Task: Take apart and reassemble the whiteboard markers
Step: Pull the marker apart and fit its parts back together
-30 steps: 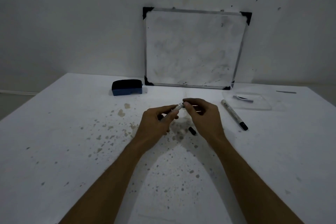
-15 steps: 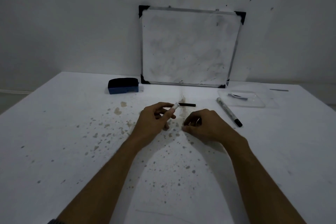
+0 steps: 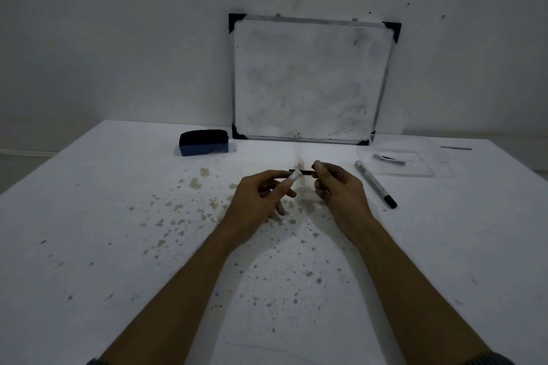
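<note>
Bare table [image 3: 89, 246] left; marker [image 3: 374, 183] right.

Both bare forearms reach forward from the lower corners and converge toward the middle, with dark sleeve cuffs just visible at the bottom edge. The left hand [image 3: 261, 195] is curled, palm turned inward, its thumb and forefinger pinched in a grip on a white cylindrical piece; the other fingers fold underneath. The right hand [image 3: 341, 190] sits just beside it, knuckles up, its fingertips [image 3: 318, 164] closed in a grip on a thin dark rod pointing toward the left hand.
</note>
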`<state>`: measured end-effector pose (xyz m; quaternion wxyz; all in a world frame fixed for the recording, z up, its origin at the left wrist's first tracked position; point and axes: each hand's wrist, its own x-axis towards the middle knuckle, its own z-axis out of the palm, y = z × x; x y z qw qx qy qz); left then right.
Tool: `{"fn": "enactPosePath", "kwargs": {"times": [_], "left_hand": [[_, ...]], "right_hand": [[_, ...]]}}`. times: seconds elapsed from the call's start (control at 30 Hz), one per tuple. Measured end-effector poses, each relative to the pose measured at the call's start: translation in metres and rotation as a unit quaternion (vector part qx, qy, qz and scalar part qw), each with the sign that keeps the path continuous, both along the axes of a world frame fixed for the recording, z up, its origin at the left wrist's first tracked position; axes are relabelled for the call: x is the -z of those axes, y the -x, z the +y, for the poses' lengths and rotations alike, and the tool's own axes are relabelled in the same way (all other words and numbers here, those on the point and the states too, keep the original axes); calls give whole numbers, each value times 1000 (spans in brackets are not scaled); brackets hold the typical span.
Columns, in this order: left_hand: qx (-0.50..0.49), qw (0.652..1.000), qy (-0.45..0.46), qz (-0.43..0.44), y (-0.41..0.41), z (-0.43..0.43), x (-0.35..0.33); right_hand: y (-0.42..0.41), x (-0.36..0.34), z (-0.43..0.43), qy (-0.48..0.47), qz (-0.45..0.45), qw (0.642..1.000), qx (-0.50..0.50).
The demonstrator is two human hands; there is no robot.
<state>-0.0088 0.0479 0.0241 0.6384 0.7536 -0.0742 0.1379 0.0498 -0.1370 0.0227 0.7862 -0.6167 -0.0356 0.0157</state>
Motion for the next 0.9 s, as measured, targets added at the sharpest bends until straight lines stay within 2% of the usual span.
{"fn": "enactPosePath", "kwargs": {"times": [0.1, 0.17, 0.33, 0.53, 0.8, 0.9], "left_hand": [[0, 1000, 5, 8, -1, -1, 1], [-7, 1000, 0, 13, -2, 0, 2], [4, 1000, -24, 19, -6, 2, 9], [4, 1000, -27, 14, -6, 2, 10], [7, 1000, -21, 7, -4, 3, 8], [20, 1000, -5, 17, -5, 4, 7]], "right_hand": [[-3, -1, -6, -88, 25, 994, -51], [-3, -2, -7, -107, 34, 990, -90], [-2, -2, -6, -64, 34, 987, -142], [-6, 0, -5, -48, 30, 986, -154], [-2, 1, -2, -19, -45, 994, -101], [1, 1, -1, 31, -104, 989, -99]]}}
